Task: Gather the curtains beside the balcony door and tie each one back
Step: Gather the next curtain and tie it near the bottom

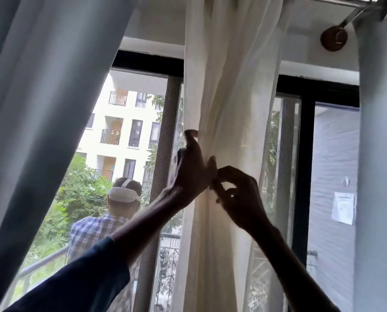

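As the left hand (192,170) grips the bunched white sheer curtain (221,97), the right hand (237,194) pinches it (backlit). Slackening risks spilling folds.

Your left arm wears a loose, creased, dark navy sleeve (87,278) whose cuff ends partway along the forearm, leaving the wrist and left hand (188,174) bare, while your right forearm and right hand (235,194) are bare down to the lower edge of the view.
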`<state>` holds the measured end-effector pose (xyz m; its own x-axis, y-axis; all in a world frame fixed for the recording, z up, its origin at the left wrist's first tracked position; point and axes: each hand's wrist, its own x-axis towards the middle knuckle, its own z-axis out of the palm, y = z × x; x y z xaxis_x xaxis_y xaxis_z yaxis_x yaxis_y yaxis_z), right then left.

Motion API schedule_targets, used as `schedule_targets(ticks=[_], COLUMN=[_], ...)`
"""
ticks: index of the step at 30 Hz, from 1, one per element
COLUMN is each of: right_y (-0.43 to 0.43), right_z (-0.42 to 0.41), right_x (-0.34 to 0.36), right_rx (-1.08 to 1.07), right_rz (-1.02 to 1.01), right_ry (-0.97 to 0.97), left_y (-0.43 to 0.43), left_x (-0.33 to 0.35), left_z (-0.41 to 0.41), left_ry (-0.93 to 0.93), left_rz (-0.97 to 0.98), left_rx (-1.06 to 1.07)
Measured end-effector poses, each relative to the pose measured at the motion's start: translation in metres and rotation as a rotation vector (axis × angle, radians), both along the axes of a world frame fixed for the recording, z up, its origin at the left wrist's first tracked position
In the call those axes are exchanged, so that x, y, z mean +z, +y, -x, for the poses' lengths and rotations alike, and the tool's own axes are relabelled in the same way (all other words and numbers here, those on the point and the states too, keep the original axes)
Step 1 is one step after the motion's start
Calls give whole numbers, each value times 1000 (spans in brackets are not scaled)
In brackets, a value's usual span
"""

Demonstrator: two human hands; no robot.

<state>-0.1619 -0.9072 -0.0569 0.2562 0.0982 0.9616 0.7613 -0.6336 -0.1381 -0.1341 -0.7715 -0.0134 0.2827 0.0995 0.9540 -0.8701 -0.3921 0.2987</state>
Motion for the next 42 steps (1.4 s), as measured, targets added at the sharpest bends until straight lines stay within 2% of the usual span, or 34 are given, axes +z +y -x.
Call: schedule_targets(ticks=[2,4,5,6,8,10,13,16,19,22,31,42], right_y=[-18,-38,-47,-55,-65,-63,-41,-20,-9,-4,9,23], right_z=[5,4,1,-3,-14,-23,-29,-34,-33,-32,-5,46], right_x=[10,25,33,41,56,61,50,26,-5,-34,-128,-285], right_rx=[-45,-196,-268,-314,-317,-226,-36,178,344,420,495,374], right_rz=[-97,-215,-273,-328,-420,-380,-359,-381,-377,-362,-431,-640], right_ry=[-103,-245,-255,-204,18,218,430,626,693,758,857,970], left_y=[-2,-4,-4,-3,-2,0,-1,4,12,16,16,16], left_x=[-1,-4,-6,-9,-15,-21,-29,-36,-49,-67,-155,-301], left_z=[-2,0,2,5,10,14,18,23,29,30,49,57], left_ry=[-19,-37,-56,-78,-113,-101,84,272,400,458,510,654], left_rz=[11,27,37,50,78,84,31,-121,-272,-324,-310,-506], left_rx=[-8,-30,-34,-43,-66,-77,-106,-23,67,61,0,-28])
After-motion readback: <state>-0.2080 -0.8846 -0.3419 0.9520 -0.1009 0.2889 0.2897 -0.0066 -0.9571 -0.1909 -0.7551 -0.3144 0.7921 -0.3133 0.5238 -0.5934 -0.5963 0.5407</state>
